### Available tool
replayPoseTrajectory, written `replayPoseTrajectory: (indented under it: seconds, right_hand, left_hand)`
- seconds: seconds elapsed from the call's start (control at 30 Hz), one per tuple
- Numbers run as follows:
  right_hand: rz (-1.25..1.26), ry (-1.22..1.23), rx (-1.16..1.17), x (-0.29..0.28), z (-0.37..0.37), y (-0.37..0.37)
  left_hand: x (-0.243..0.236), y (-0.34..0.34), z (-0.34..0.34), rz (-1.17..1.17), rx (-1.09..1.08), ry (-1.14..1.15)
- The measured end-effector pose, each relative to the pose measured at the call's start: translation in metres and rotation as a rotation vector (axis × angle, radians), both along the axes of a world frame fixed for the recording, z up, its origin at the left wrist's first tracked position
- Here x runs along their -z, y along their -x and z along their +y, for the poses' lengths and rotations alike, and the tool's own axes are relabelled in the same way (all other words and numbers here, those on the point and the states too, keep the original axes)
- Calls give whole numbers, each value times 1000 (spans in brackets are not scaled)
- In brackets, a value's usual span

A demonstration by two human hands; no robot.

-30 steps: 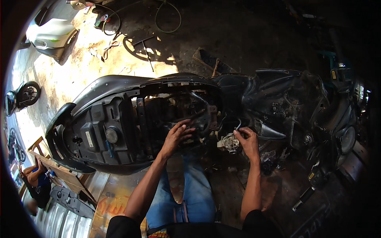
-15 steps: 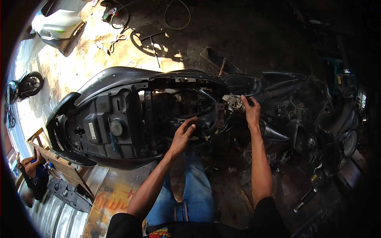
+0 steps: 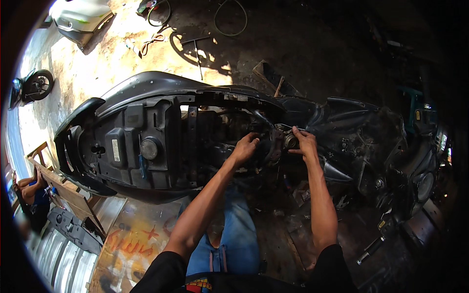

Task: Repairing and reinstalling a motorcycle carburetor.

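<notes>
A partly stripped black scooter [image 3: 141, 80] lies across the view, its engine bay open in the middle. My right hand [image 3: 307, 145] grips a small grey metal part with a round opening [image 3: 291, 141], apparently a carburetor, between thumb and fingers. This part sits close beside the rusty frame bracket [image 3: 277, 141]. Over the engine bay, my left hand [image 3: 245, 148] has its fingers curled together near that bracket; whatever they may pinch is hidden. A blue-handled tool [image 3: 142, 167] rests on the dark under-seat tank cover [image 3: 124, 163], near its round cap [image 3: 152, 148].
Beyond the scooter, a T-shaped wrench [image 3: 196, 49] and looped cables [image 3: 231, 19] lie on the floor. A pale body panel [image 3: 80, 22] is at the far left. Another person's arm [image 3: 29, 190] shows beside a wooden frame [image 3: 68, 195]. A handlebar grip [image 3: 371, 250] juts out at lower right.
My right hand has brought the metal part nearer to me, closer to the frame bracket. My left hand has moved right and away from me, its fingers now more curled. The view has shifted slightly.
</notes>
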State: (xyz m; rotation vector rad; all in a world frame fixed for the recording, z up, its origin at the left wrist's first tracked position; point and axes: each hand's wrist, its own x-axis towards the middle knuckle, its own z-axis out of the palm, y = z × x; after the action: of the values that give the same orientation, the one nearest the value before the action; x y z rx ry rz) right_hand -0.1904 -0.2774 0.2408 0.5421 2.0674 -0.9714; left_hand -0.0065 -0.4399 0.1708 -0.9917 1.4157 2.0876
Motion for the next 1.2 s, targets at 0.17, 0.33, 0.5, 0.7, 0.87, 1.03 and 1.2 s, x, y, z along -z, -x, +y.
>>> replayPoseTrajectory:
  seconds: [0.17,0.33,0.5,0.7,0.87,1.03,1.2]
  right_hand:
    - [-1,64,-198,10,12,14]
    - [155,-13,-372,29,18,5]
    - [-81,162,38,27,16,1]
    - [-114,179,4,24,9,0]
    - [97,-53,-106,31,-5,2]
    - [222,-196,-194,50,-35,22]
    - [274,-301,-310,49,-44,26]
  left_hand:
    - [16,16,7,13,-22,-163]
    - [12,21,8,40,-90,-135]
    - [17,27,5,-10,-104,-163]
    - [7,28,6,23,-16,1]
    - [10,25,14,42,-39,22]
    - [23,21,22,115,-126,173]
    - [7,22,21,88,-262,348]
